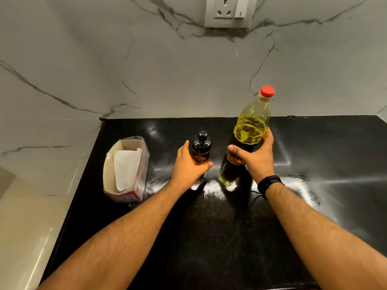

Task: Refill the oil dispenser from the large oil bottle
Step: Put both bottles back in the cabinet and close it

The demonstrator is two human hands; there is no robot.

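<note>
A small glass oil dispenser (pixel 200 149) with a black pour top stands upright on the black counter (pixel 209 237); amber oil shows in its lower part. My left hand (pixel 188 167) grips it round the body from the left. To its right stands the large clear oil bottle (pixel 250 130) with yellow oil and a red cap (pixel 267 91) screwed on. My right hand (pixel 254 156) grips this bottle round its middle, thumb on the left side. A black band sits on my right wrist.
An open carton (pixel 125 170) holding white paper lies at the counter's left edge. A marble wall rises behind, with a socket and switch plate (pixel 229 11) high up. A pale surface borders the counter on the left.
</note>
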